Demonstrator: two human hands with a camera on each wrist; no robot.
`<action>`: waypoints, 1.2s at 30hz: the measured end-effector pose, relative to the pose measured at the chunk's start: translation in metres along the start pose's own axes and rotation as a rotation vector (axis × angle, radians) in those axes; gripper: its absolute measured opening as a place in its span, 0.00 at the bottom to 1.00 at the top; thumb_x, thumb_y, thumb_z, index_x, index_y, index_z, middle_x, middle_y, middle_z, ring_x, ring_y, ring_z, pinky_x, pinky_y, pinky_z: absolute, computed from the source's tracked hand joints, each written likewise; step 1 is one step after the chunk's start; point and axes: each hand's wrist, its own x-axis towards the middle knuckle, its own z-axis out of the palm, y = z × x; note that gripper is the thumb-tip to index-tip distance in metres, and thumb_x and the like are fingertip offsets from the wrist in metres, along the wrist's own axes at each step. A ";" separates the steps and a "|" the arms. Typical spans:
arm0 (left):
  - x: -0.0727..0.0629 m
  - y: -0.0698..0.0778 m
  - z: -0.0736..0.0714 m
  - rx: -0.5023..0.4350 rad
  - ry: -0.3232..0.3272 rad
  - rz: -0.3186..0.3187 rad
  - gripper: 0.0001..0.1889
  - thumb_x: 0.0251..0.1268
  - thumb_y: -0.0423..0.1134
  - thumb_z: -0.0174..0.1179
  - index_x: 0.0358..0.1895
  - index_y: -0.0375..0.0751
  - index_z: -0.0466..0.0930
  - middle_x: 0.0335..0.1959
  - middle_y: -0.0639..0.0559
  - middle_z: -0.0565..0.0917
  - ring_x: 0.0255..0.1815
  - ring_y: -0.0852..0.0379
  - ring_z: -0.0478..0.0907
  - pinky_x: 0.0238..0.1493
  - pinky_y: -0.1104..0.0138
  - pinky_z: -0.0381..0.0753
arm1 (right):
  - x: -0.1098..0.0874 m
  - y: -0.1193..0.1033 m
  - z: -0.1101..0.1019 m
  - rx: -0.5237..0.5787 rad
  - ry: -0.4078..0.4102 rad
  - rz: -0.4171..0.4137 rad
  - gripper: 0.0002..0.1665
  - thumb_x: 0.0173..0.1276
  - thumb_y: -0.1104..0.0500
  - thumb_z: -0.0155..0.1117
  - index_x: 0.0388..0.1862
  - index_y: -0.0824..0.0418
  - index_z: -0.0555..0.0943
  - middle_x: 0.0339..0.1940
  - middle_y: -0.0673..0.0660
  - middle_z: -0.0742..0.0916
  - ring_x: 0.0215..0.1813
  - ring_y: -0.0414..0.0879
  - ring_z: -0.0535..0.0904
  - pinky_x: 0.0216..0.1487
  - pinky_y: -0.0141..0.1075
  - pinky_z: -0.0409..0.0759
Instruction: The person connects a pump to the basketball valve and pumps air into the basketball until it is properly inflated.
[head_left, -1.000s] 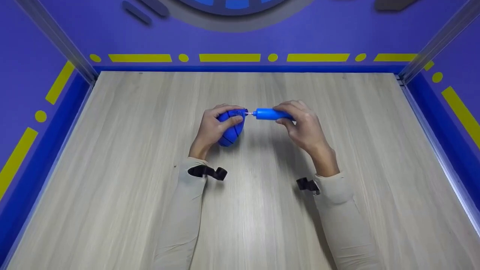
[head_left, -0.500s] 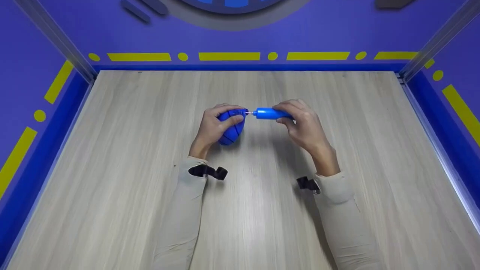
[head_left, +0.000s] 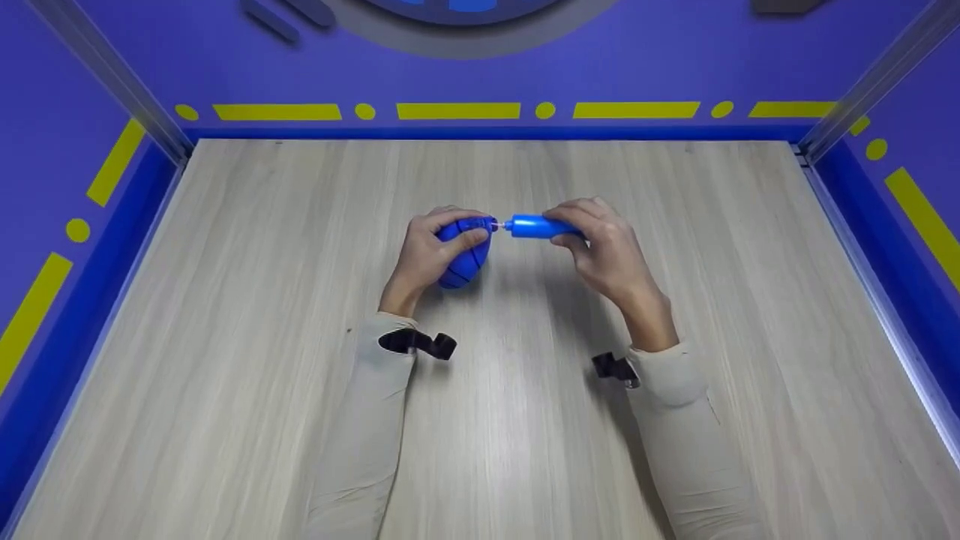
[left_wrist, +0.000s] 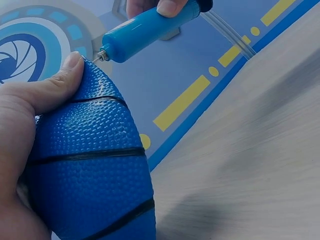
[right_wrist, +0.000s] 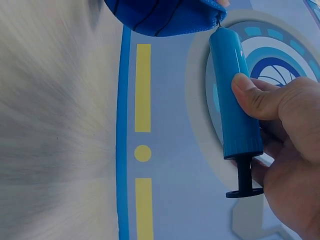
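My left hand (head_left: 427, 259) grips a limp blue rubber ball (left_wrist: 95, 135) with black seam lines and a pebbled skin, thumb pressing near its upper end. The ball looks folded and partly deflated. In my right hand (head_left: 607, 244) is a blue hand pump (right_wrist: 232, 95), held round its barrel by fingers and thumb. Its black plunger handle (right_wrist: 244, 192) sticks out a short way at the back in the right wrist view. From the pump's front a thin metal needle (left_wrist: 98, 57) reaches to the ball's edge beside the left thumb. The needle's tip is hidden at the ball.
Both hands are over a pale wood-grain table (head_left: 495, 420). Blue-purple panels with yellow marks, such as the back wall (head_left: 675, 60), enclose it on the far side and both sides. Each wrist carries a black camera mount (head_left: 420, 343) over a beige sleeve.
Both hands keep nearly the same place and hold, with the needle still at the ball. The head view has tilted very slightly.
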 end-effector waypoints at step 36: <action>0.001 0.003 0.006 0.010 -0.020 0.034 0.15 0.67 0.39 0.76 0.54 0.38 0.92 0.49 0.48 0.90 0.57 0.50 0.80 0.62 0.53 0.78 | 0.002 -0.002 0.008 0.015 0.003 -0.028 0.13 0.74 0.70 0.69 0.55 0.68 0.88 0.51 0.62 0.90 0.54 0.57 0.82 0.57 0.49 0.81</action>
